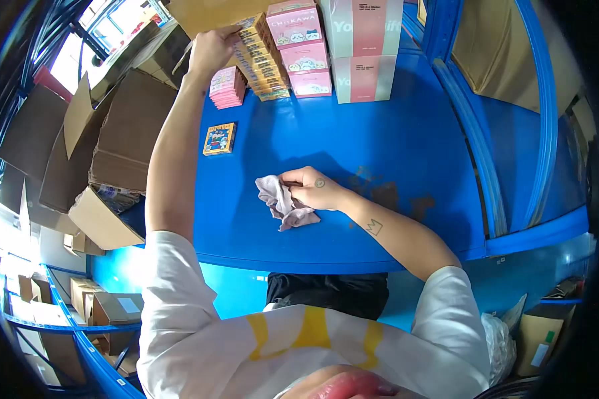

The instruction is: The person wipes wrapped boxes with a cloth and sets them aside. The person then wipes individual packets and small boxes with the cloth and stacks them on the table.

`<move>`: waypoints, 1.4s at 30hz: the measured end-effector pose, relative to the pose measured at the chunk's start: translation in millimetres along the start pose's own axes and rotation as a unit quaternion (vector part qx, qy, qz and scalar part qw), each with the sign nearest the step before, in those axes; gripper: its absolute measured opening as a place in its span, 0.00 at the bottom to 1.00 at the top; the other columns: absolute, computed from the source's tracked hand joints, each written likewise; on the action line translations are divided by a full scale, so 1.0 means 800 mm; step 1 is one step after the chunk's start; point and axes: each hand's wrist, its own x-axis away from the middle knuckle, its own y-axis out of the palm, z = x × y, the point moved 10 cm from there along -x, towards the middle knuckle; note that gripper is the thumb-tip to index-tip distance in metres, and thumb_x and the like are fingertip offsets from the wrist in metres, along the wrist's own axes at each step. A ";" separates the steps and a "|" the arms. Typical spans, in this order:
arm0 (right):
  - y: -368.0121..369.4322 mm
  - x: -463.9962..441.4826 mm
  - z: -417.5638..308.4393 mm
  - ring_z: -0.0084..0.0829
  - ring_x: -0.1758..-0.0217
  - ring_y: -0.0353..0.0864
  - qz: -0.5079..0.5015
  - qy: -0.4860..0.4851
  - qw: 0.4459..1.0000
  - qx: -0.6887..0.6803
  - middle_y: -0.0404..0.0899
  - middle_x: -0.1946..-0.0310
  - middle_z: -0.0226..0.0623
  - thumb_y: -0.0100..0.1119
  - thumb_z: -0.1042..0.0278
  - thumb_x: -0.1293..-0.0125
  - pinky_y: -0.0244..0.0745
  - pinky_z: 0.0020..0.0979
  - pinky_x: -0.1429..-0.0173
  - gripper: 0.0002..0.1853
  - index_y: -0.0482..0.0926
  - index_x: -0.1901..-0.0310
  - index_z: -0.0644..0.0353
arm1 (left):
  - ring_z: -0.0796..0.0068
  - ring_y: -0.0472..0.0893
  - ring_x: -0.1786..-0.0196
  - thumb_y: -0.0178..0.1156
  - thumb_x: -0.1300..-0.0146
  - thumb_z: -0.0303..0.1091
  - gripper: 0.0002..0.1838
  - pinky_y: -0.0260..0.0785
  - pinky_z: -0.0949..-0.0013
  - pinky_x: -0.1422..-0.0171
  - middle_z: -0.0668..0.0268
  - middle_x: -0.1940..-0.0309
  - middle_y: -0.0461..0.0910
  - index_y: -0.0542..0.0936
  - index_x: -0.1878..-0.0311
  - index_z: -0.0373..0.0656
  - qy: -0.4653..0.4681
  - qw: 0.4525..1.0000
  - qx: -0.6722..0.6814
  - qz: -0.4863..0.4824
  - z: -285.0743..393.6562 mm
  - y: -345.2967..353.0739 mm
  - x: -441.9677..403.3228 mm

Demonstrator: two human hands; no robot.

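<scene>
My left hand (pixel 211 50) reaches to the top of a tall stack of small yellow boxes (pixel 265 63). Its fingers close at the left edge of the uppermost yellow box and are partly hidden there. A crumpled pale pink cloth (pixel 281 203) is bunched in my right hand (pixel 316 189), low over the blue table (pixel 412 139). One single yellow box (pixel 219 139) with a colourful picture lies flat on the table, between the cloth and the stack. Beside the stack's left foot sits a short pile of flat pink packets (pixel 227 88).
Stacked pink Chiikawa boxes (pixel 303 56) and larger pink-and-mint gift boxes (pixel 363 78) stand along the back. Brown marks (pixel 393 196) stain the tabletop right of the cloth. Open cardboard cartons (pixel 130 133) crowd the left side; a blue metal frame (pixel 469 133) borders the right.
</scene>
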 end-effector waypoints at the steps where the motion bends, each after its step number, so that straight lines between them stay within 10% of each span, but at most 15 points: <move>1: 0.000 0.000 -0.004 0.27 0.58 0.85 0.001 -0.005 1.000 0.002 0.86 0.53 0.40 0.46 0.83 0.36 0.77 0.20 0.55 0.21 0.81 0.44 0.66 | 0.59 0.86 0.66 0.62 0.40 0.30 0.14 0.77 0.61 0.61 0.65 0.62 0.88 0.85 0.50 0.46 0.006 1.000 0.002 0.006 -0.001 -0.003 0.000; 10: -0.006 0.003 -0.002 0.26 0.59 0.85 0.007 0.000 1.000 -0.030 0.86 0.53 0.39 0.46 0.82 0.36 0.77 0.22 0.55 0.21 0.81 0.43 0.65 | 0.64 0.86 0.63 0.60 0.33 0.30 0.12 0.79 0.66 0.58 0.56 0.59 0.87 0.82 0.50 0.35 -0.079 0.963 0.096 0.239 0.010 -0.081 0.053; 14: -0.021 -0.008 0.000 0.27 0.58 0.84 0.050 -0.018 0.990 -0.129 0.85 0.51 0.38 0.47 0.82 0.36 0.77 0.24 0.52 0.21 0.80 0.42 0.65 | 0.70 0.80 0.65 0.56 0.29 0.31 0.15 0.75 0.70 0.59 0.56 0.57 0.80 0.75 0.46 0.30 -0.302 0.584 0.709 0.257 -0.002 -0.042 0.166; 17: -0.052 -0.012 0.010 0.27 0.55 0.83 0.117 0.013 0.944 -0.307 0.85 0.52 0.38 0.47 0.81 0.36 0.75 0.23 0.50 0.22 0.79 0.42 0.65 | 0.65 0.84 0.53 0.55 0.30 0.26 0.13 0.82 0.65 0.48 0.52 0.52 0.80 0.71 0.46 0.31 -0.416 0.497 0.745 0.158 0.032 0.007 0.256; 20: -0.085 -0.013 0.007 0.27 0.55 0.82 0.197 0.000 0.892 -0.407 0.84 0.54 0.40 0.46 0.80 0.37 0.73 0.22 0.50 0.21 0.79 0.43 0.66 | 0.62 0.84 0.49 0.54 0.31 0.25 0.15 0.83 0.66 0.47 0.50 0.52 0.80 0.71 0.44 0.29 -0.454 0.490 0.730 0.141 0.040 0.031 0.309; 25: -0.128 0.024 -0.110 0.26 0.60 0.78 0.344 -0.178 0.920 -0.054 0.84 0.53 0.41 0.46 0.82 0.40 0.72 0.22 0.52 0.23 0.79 0.43 0.64 | 0.61 0.84 0.49 0.56 0.32 0.22 0.14 0.83 0.65 0.49 0.49 0.50 0.80 0.71 0.45 0.32 -0.456 0.447 0.767 0.065 0.106 0.077 0.325; 29: -0.040 0.019 -0.151 0.37 0.40 0.81 0.187 -0.370 0.798 0.438 0.81 0.41 0.43 0.48 0.81 0.40 0.71 0.37 0.33 0.27 0.78 0.38 0.59 | 0.62 0.85 0.51 0.57 0.33 0.19 0.14 0.83 0.64 0.51 0.49 0.49 0.80 0.72 0.46 0.36 -0.396 0.427 0.813 0.002 0.149 0.086 0.319; 33: -0.012 0.011 -0.120 0.43 0.31 0.74 0.125 -0.338 0.759 0.543 0.76 0.36 0.46 0.52 0.77 0.37 0.63 0.45 0.25 0.25 0.77 0.37 0.58 | 0.62 0.84 0.50 0.58 0.34 0.18 0.16 0.83 0.64 0.50 0.50 0.48 0.79 0.72 0.44 0.36 -0.300 0.471 0.827 -0.070 0.166 0.080 0.321; 42: -0.021 0.014 -0.114 0.45 0.28 0.69 0.190 -0.349 0.880 0.260 0.72 0.32 0.44 0.51 0.74 0.30 0.58 0.47 0.22 0.21 0.75 0.35 0.59 | 0.63 0.81 0.44 0.59 0.31 0.23 0.28 0.79 0.61 0.42 0.52 0.42 0.77 0.64 0.30 0.37 -0.229 0.414 0.881 -0.011 0.172 0.073 0.314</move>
